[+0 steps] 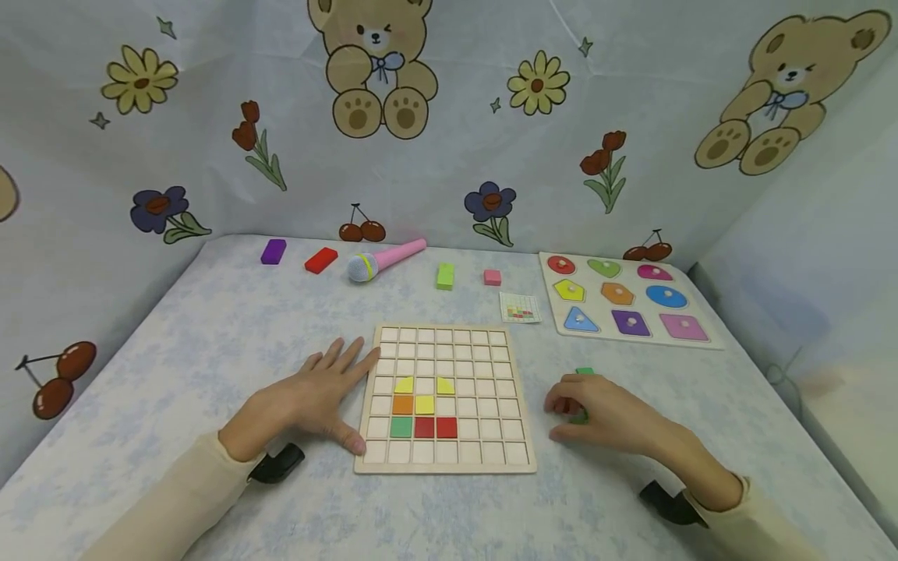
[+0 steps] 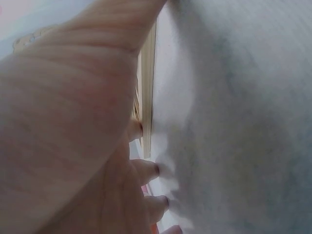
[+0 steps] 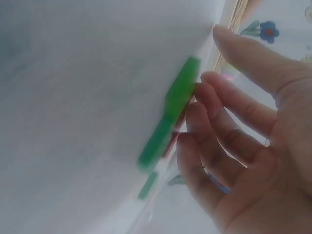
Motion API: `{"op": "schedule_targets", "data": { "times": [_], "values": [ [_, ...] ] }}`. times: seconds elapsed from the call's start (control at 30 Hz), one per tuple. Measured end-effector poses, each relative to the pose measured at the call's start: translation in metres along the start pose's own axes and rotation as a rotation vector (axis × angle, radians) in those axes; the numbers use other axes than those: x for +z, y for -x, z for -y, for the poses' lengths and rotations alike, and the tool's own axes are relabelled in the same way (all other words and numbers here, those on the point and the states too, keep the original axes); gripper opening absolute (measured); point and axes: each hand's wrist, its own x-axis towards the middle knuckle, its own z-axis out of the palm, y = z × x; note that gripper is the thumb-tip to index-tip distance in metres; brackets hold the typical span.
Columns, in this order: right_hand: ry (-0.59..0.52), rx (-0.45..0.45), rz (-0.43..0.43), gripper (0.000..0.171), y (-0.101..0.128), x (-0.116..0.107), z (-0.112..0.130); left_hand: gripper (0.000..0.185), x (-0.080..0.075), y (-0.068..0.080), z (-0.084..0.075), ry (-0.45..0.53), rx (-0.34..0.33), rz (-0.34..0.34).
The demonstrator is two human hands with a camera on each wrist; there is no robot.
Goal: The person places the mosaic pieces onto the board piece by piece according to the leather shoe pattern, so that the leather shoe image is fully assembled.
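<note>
A wooden grid board (image 1: 489,408) lies on the table, with yellow, orange, green and red tiles in several of its cells. Along its left edge rests my left hand (image 1: 316,393), fingers spread and thumb at the lower left corner. To the right of the board, my right hand (image 1: 610,413) hovers low over small green pieces (image 3: 181,90), partly hidden under it in the head view. In the right wrist view, its fingers bend loosely beside the green pieces and some red ones (image 3: 170,145), the thumb well apart. Whether the fingertips touch these pieces, I cannot tell.
A small pattern card (image 1: 520,308) lies behind the board. Farther back are a purple block (image 1: 273,252), a red block (image 1: 321,260), a toy microphone (image 1: 386,260), a lime block (image 1: 445,276) and a pink block (image 1: 493,277). A shape puzzle (image 1: 596,312) stands back right.
</note>
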Motion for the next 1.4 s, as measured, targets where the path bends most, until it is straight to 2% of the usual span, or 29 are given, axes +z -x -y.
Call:
{"op": "schedule_targets", "data": {
  "times": [0.1,0.3,0.43,0.63,0.87,1.07,1.4],
  "values": [
    [-0.011,0.018,-0.006,0.025,0.009,-0.001,-0.009,0.14,0.0,0.0,-0.001,0.005,-0.004,0.006],
    [-0.035,0.07,0.037,0.027,0.019,-0.005,-0.018,0.14,0.0,0.0,-0.001,0.005,-0.016,0.009],
    [-0.036,0.055,0.046,0.024,0.023,-0.006,-0.022,0.14,-0.001,0.0,-0.001,-0.002,-0.011,0.006],
    [-0.026,0.024,0.048,0.02,0.017,-0.005,-0.018,0.139,-0.002,0.001,-0.002,0.0,-0.007,0.005],
    [-0.034,-0.094,0.011,0.018,0.0,-0.004,0.003,0.139,0.0,0.001,-0.002,-0.006,-0.006,0.003],
    [-0.068,-0.136,0.054,0.02,-0.022,-0.001,0.026,0.139,0.002,0.0,-0.003,-0.004,-0.008,0.008],
    [-0.042,-0.218,0.099,0.017,-0.049,0.006,0.062,0.139,0.001,0.0,-0.004,-0.012,-0.013,0.011]
  ]
}}
